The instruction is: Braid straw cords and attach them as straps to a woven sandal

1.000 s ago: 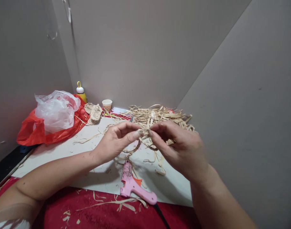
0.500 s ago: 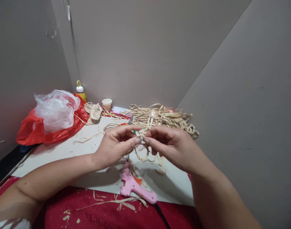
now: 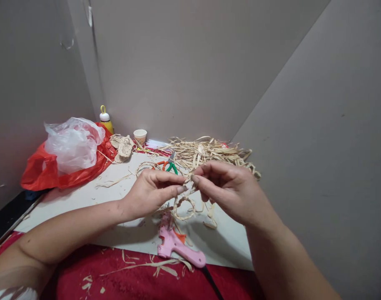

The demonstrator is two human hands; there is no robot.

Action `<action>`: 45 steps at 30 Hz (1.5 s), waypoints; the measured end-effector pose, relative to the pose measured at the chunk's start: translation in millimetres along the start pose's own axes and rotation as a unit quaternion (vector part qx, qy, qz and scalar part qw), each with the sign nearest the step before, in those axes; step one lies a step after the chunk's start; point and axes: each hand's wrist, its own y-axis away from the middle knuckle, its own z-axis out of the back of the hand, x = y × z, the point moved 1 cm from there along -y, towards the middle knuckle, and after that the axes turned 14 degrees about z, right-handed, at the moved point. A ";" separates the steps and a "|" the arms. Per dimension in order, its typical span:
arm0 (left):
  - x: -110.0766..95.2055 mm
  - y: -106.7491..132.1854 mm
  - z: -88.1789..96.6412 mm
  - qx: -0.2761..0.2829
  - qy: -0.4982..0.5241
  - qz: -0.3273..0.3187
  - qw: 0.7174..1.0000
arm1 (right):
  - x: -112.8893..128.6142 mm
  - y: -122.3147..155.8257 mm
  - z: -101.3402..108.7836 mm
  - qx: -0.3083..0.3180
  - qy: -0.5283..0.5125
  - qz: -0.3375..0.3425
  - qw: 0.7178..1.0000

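Note:
Between my two hands is a braided straw strand [image 3: 184,208], part of it hanging below the fingers in a loop. My left hand [image 3: 153,189] pinches it with thumb and forefinger. Close beside, my right hand [image 3: 223,185] pinches the same braid at its upper end, the fingers curled. The exact spot where the fingertips meet the straw is small and partly hidden. Under the hands a pink glue gun [image 3: 174,241] lies on the white board [image 3: 121,233], its nozzle pointing away from me. Behind my left hand are scissors [image 3: 169,166] with orange and green handles.
A pile of dry straw [image 3: 209,152] lies at the back. To the left are a red plastic bag [image 3: 40,171], a clear bag [image 3: 74,146], woven straw pieces [image 3: 124,148], a paper cup [image 3: 140,136] and a yellow bottle [image 3: 106,121]. Straw scraps [image 3: 165,266] litter the red cloth [image 3: 130,283].
My fingertips have drawn slightly apart, the right hand shifting a little right. The braided loop hangs lower and shows more fully. More of the scissors is visible.

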 end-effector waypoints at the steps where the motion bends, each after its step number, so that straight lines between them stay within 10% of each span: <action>1: -0.1 -0.9 1.0 -0.001 -0.003 -0.003 1.000 | -0.7 -0.4 0.2 -0.005 -0.010 -0.004 1.000; 8: 8.4 -23.2 11.3 0.031 -0.009 0.017 0.999 | -0.3 -1.1 11.3 0.006 -0.112 -0.015 0.994; 17: 18.0 -24.1 11.3 0.290 -0.071 0.130 0.945 | 2.3 -3.8 15.1 0.033 -0.077 0.007 0.996; 27: 15.0 -29.9 -0.5 0.059 -0.058 0.070 0.994 | 19.5 6.7 39.9 0.082 -0.074 -0.021 0.994; 33: -1.2 -34.6 -10.6 0.064 -0.008 0.044 0.997 | 18.4 3.3 36.9 0.073 -0.056 -0.056 0.994; 45: -9.6 -59.7 -25.4 0.055 0.120 0.000 0.991 | 0.6 -12.2 26.1 -0.148 -0.148 -0.069 0.975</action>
